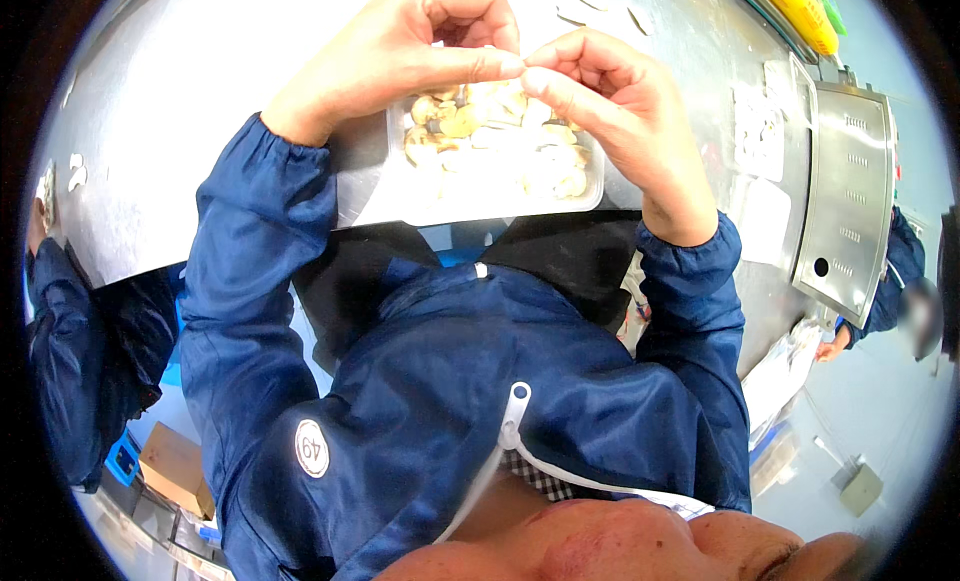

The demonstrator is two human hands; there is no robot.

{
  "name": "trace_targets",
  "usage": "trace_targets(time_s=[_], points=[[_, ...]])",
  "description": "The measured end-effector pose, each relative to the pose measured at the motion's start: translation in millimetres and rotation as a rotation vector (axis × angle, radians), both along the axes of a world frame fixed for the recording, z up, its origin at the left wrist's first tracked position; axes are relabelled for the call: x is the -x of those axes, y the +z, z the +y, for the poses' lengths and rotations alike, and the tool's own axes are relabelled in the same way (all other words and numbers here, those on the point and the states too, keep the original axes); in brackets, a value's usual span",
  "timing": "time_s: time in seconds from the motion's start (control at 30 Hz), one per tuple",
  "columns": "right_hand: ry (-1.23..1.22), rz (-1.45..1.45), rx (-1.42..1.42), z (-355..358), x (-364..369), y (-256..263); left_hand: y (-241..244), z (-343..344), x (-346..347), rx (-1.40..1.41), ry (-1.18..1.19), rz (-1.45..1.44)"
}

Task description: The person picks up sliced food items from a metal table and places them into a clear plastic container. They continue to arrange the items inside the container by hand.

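Observation:
Both hands meet above a clear plastic tub (592, 195) of pale, yellowish food pieces (491, 142), which look like mushroom pieces. The tub stands at the near edge of the metal table (360, 180). My left hand (420, 56) reaches in from the left, with thumb and forefinger tips close together. My right hand (600, 93) comes from the right, its thumb and forefinger tips touching or almost touching those of the left. Whether something small sits between the fingertips cannot be made out. Some thin pale pieces (581, 9) lie on the table beyond the hands.
White trays (759, 142) lie on the table at right, beside a stainless steel unit (847, 198). A yellow object (802, 15) is at the upper right. Co-workers in blue are at the far left (67, 356) and far right (904, 243). A cardboard box (176, 468) stands lower left.

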State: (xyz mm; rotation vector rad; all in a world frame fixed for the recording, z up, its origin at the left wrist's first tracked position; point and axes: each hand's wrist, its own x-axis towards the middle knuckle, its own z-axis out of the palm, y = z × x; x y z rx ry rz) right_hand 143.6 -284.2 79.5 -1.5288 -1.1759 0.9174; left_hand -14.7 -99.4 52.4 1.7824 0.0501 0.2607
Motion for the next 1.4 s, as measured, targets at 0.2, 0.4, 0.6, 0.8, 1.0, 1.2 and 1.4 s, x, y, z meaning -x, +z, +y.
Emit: trace_targets(time_s=[0.2,0.4,0.6,0.8,1.0,1.2,1.4], points=[[0.018,-0.054,0.137,-18,4,3,-10,1,0,0.042,0.143,-0.097],[0.087,-0.342,0.242,-28,26,3,12,-2,-4,0.102,0.495,0.097],[-0.026,-0.517,0.065,-27,19,-1,21,-4,-3,-0.104,0.522,0.153],[-0.153,-0.873,0.184,-1,-66,-10,-28,33,-6,-0.530,0.339,0.043],[-0.017,-0.954,0.192,24,-86,-24,-24,35,-6,-0.660,0.337,-0.036],[-0.112,-0.781,0.114,36,-95,-36,-23,35,-6,-0.615,0.347,-0.011],[-0.156,-0.408,0.158,25,-93,-21,-22,35,-6,-0.634,0.364,0.030]])
